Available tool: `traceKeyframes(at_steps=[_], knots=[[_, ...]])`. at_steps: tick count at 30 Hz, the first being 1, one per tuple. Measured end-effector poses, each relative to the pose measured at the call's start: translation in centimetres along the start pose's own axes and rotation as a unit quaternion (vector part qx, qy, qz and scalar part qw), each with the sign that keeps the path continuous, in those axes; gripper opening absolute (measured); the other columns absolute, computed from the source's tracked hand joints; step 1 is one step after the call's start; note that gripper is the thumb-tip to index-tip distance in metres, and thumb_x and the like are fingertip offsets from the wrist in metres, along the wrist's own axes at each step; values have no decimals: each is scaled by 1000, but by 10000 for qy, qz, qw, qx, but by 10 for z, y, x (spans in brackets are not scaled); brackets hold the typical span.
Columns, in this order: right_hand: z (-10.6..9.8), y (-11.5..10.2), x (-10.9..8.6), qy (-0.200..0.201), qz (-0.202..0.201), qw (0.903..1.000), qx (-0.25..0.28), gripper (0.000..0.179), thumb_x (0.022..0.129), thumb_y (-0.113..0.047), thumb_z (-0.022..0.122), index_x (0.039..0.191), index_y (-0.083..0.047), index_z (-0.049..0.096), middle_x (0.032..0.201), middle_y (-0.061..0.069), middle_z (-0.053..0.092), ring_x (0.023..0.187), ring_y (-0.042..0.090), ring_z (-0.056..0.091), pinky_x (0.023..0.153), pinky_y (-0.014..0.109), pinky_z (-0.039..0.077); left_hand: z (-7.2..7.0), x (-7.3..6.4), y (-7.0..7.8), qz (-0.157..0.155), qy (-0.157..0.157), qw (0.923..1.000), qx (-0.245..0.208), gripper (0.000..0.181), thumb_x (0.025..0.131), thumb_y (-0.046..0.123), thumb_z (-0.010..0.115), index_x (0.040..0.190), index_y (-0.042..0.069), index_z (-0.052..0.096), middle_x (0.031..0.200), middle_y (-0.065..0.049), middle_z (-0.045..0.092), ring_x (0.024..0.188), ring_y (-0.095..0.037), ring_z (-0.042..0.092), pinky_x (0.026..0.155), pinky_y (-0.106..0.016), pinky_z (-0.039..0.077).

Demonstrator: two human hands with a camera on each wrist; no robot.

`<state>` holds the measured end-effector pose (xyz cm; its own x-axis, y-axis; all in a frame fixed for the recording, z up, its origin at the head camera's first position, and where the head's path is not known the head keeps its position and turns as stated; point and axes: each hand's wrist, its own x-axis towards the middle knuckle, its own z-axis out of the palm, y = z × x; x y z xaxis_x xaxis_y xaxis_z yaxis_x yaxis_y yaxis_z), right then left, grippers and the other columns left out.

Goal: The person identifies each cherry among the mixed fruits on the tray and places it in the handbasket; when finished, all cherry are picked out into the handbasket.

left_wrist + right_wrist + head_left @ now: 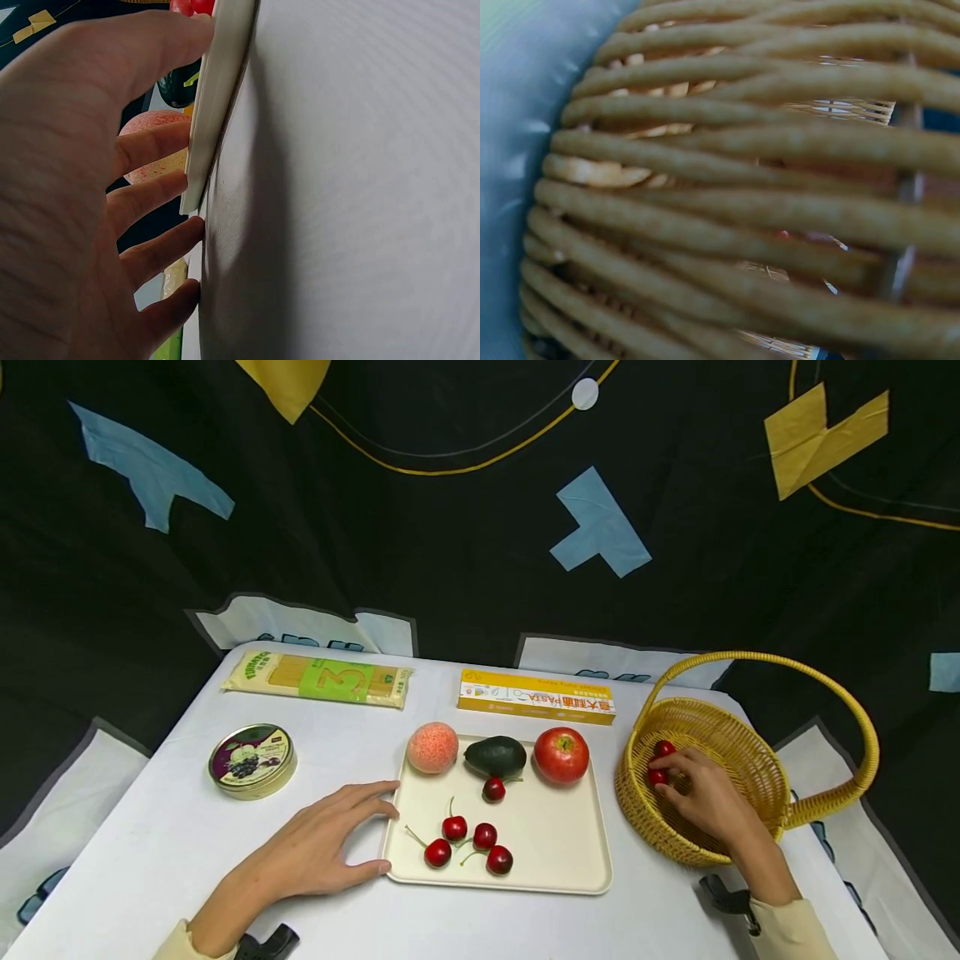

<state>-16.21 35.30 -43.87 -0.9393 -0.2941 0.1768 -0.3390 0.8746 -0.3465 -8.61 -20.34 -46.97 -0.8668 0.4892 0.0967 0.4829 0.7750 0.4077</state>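
My left hand (322,839) rests at the left edge of the cream tray (555,868), its thumb and some fingertips touching the rim. In the left wrist view the fingers are spread along that rim. Inside the yellow wicker basket (750,752), my right hand (708,793) pinches a red cherry (657,777) between thumb and fingers. Another cherry (664,748) lies just beyond it. On the tray are several stemmed cherries (484,836), a peach (432,747), a dark green avocado (496,757) and a red apple (561,756). Basket weave (742,157) hides the right hand's work in the right wrist view.
A round tin (252,760) stands to the left of the tray. Behind are a spaghetti packet (318,679) and a yellow pasta box (536,697). The basket's tall handle (832,685) arches above its right side. A black patterned cloth (420,543) hangs behind the table.
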Motion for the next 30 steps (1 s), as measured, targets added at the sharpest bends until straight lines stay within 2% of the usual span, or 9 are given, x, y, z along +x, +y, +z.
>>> traceKeyframes(at_steps=[9,16,25,27,30], knots=[[2,2,0,-94,-2,10000,-25,31,86,-3,89,115,-9,79,105,9,68,87,23,65,74,42,61,1,1,0,-14,-3,10000,6,50,87,59,83,128,35,68,163,8,50,147,-23,52,117,-55,48],[1,2,0,-145,46,9999,-30,33,88,-6,88,119,-8,79,107,11,68,90,26,66,78,47,63,0,0,1,-21,-7,10000,-12,50,87,58,84,128,35,68,163,7,50,147,-24,52,118,-55,48],[-1,-6,-2,209,45,9996,-177,34,91,-11,87,124,-7,76,119,20,70,99,37,69,81,59,63,1,0,2,-34,-2,10000,9,50,87,58,84,128,35,68,163,8,50,147,-23,52,117,-54,49],[-2,-10,-2,363,16,9992,-182,34,92,-12,86,124,-7,76,119,19,71,100,37,69,81,58,63,1,0,2,-18,18,10000,30,50,87,57,85,128,35,68,163,8,50,147,-22,52,117,-54,49],[-2,-20,-2,695,-239,9971,-181,34,91,-11,87,123,-7,76,115,12,73,96,31,70,78,53,63,0,0,2,-4,35,10000,57,50,86,57,85,128,34,69,163,7,50,147,-22,52,117,-54,49]])
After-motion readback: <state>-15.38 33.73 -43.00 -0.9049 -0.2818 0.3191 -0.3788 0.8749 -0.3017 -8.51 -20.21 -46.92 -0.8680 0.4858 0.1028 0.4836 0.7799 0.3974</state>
